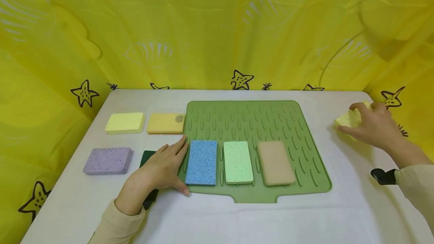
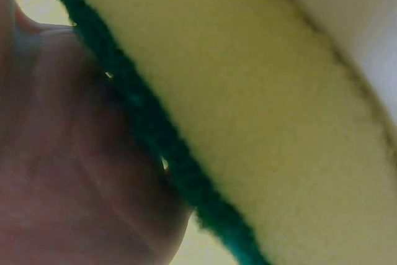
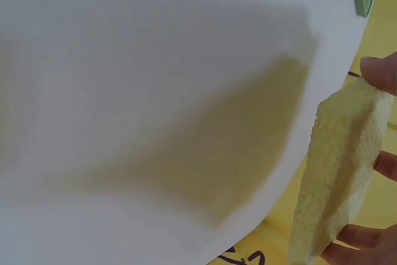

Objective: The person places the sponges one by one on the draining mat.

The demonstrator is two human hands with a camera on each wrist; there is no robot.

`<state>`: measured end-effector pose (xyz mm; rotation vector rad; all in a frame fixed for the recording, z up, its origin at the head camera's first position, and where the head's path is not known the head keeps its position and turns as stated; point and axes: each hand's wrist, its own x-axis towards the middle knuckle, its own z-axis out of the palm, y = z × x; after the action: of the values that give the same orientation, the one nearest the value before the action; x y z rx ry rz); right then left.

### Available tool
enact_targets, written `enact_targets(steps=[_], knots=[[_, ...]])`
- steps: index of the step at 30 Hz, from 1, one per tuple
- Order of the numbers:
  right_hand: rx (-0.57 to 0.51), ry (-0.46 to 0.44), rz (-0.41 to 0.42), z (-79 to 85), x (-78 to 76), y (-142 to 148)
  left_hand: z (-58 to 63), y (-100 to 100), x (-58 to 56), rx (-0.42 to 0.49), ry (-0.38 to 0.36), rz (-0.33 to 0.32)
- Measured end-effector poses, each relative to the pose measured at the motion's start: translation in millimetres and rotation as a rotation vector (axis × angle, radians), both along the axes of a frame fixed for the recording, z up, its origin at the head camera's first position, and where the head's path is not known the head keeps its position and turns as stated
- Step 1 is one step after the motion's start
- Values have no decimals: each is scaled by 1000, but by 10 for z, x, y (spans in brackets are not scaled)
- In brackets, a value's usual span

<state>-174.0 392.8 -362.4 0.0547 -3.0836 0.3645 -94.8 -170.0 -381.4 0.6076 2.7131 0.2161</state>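
My right hand (image 1: 376,123) grips a pale yellow sponge (image 1: 350,119) at the table's right side. In the right wrist view that sponge (image 3: 341,166) is seen edge-on, with fingertips (image 3: 363,237) along one side. My left hand (image 1: 166,165) reaches over a scouring sponge (image 1: 147,156), fingers extended and thumb spread at the left edge of the green mat (image 1: 244,119). Most of this sponge is hidden under the hand. The left wrist view shows its yellow foam (image 2: 229,91) and green scouring layer close to the palm.
On the mat, a blue sponge (image 1: 202,163), a mint green sponge (image 1: 238,163) and a beige sponge (image 1: 276,163) lie side by side. To its left are a pale yellow block (image 1: 124,122), an orange-yellow sponge (image 1: 165,123) and a purple sponge (image 1: 108,160). A yellow curtain (image 1: 210,40) hangs behind.
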Motion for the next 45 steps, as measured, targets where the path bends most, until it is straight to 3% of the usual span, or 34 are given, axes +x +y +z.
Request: enact_targets(steps=[13, 21, 37, 45], knots=[[-8, 80, 140, 18, 55, -178, -4, 0, 1, 3, -2, -1], [0, 65, 190, 55, 82, -310, 13, 1, -1, 4, 2, 6], [-18, 163, 404, 50, 189, -476, -10, -8, 5, 4, 0, 6], [-35, 140, 446, 24, 242, -526, -16, -3, 2, 10, 3, 2]])
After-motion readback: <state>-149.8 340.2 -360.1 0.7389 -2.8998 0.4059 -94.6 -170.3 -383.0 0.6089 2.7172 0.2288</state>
